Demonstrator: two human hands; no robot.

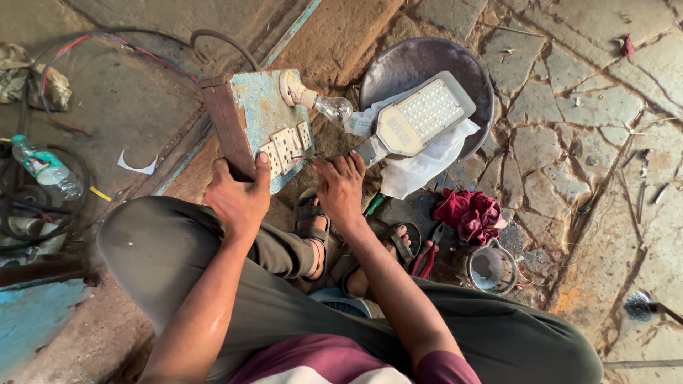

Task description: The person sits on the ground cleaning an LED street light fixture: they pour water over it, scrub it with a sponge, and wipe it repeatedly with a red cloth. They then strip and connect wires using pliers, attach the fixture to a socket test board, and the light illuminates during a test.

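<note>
I see the cracked stone floor (pixel 569 107) filling the right half, with a darker slab to the left. On it, largest first: a round metal pan (pixel 398 64) at top centre, holding a white plastic bag (pixel 427 160) that spills over its near rim. A grey street-light head (pixel 420 117) lies tilted on the bag, its pale rectangular LED panel facing up.

Left of the pan stands a switch board (pixel 256 117): a worn blue-green face, dark wooden edge, tilted toward me. A bulb (pixel 333 108) in a cream holder sticks out sideways from its upper right corner; a block of cream switches and sockets (pixel 286 147) sits at the lower right.

My left hand (pixel 238 195) clamps the board's lower edge, thumb on the face, fingers wrapped behind. My right hand (pixel 340 186) is at the sockets, fingertips pinched on thin wire ends (pixel 304 158); how tight that grip is I cannot tell.

Smaller items: a crumpled red rag (pixel 469 213) right of my feet, a small metal pot (pixel 491 269) below it, red-handled pliers (pixel 425 257) beside my sandal. A clear plastic bottle (pixel 44 167) with a blue-green label band and green cap lies at far left.
</note>
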